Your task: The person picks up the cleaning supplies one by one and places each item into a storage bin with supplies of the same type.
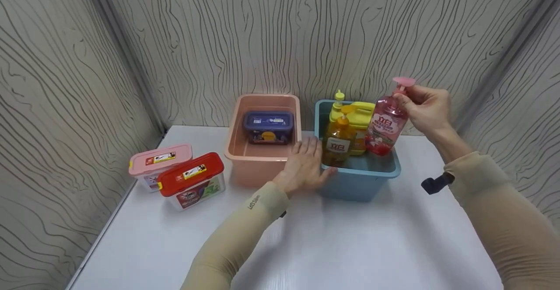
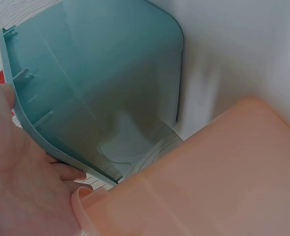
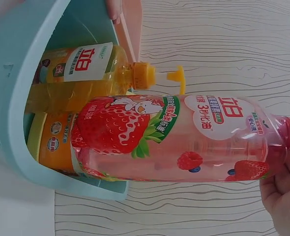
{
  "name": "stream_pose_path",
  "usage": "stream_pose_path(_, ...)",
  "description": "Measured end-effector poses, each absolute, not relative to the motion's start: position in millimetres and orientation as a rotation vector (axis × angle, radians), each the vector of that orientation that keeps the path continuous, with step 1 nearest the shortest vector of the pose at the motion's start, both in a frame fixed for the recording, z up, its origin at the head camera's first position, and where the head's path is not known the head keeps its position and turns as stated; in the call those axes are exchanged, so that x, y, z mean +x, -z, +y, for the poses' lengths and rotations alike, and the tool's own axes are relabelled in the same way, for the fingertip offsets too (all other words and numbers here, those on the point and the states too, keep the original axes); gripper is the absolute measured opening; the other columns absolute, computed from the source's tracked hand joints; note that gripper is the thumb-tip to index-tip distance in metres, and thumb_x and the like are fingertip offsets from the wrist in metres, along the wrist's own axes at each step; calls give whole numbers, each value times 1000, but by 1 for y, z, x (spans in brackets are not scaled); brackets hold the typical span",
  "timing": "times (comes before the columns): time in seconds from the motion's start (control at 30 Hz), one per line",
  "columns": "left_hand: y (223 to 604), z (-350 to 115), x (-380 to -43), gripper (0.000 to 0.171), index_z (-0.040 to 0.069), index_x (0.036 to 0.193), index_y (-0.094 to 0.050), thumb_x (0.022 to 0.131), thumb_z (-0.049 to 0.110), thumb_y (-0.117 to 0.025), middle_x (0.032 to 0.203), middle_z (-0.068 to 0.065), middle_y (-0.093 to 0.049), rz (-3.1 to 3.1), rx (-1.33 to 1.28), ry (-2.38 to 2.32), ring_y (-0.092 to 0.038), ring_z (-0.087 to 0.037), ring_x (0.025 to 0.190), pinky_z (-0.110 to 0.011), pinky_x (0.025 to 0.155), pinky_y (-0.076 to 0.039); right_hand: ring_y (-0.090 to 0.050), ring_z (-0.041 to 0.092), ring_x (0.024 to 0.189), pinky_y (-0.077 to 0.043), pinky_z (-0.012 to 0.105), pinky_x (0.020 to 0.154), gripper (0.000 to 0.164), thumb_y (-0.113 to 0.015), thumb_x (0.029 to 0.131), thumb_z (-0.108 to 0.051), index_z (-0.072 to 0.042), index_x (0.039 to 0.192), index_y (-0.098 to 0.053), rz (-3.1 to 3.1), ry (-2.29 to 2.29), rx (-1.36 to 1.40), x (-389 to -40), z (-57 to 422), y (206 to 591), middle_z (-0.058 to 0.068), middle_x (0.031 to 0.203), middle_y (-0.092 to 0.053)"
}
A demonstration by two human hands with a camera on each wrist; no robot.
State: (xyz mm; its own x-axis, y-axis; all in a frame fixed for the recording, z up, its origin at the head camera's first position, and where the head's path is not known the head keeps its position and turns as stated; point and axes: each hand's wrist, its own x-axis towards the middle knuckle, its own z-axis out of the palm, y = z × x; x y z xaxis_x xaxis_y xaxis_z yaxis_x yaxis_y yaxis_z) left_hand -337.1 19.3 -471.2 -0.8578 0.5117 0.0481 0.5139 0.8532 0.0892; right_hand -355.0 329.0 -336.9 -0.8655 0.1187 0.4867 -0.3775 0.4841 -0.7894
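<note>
My right hand [image 1: 431,108] grips a pink pump bottle [image 1: 387,124] by its neck, just under the pink pump head. The bottle tilts, its base over the right part of the blue bin [image 1: 361,185]. Inside that bin stand a yellow-orange pump bottle [image 1: 337,143] and a yellow jug [image 1: 363,117] with a handle. My left hand [image 1: 304,165] lies with straight fingers across the near rims of the blue bin and the pink bin [image 1: 258,167]. In the left wrist view the fingers [image 2: 66,172] reach over the blue bin's rim. A dark blue lidded tub [image 1: 268,128] sits in the pink bin.
To the left on the white table [image 1: 350,246] stand a red-lidded tub [image 1: 192,180] and a pink-lidded tub [image 1: 162,161], close together. A wood-grain patterned wall [image 1: 262,32] rises behind the bins, with side panels left and right.
</note>
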Motion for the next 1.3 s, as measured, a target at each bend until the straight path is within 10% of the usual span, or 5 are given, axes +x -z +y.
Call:
stream_pose_path(0.57,473,20,-339,99,4,180,-19,112,76,-26,191,-16,-17,-3002,-824,148,-20,-36,178,-52,147,-15,-68,-2,80,-63,11,78,32,-78,107,-19,4,130,-80,-2319,-1349,275,-366,328,356,-4,106,-86)
stream_pose_path(0.8,472,20,-337,98,6,180,-16,112,75,-28,191,-15,-14,-3021,-822,156,-17,-35,179,-52,147,-14,-67,-2,80,-63,11,77,33,-78,107,-19,4,131,-80,-2375,-1366,297,-369,332,364,-26,96,-78)
stream_pose_path(1.3,470,19,-337,99,6,181,-16,112,77,-28,191,-15,-14,-3021,-816,152,-16,-35,179,-52,147,-13,-73,2,83,-67,17,80,33,-75,109,-15,9,132,-77,-2402,-1455,389,-373,336,387,-19,99,-80)
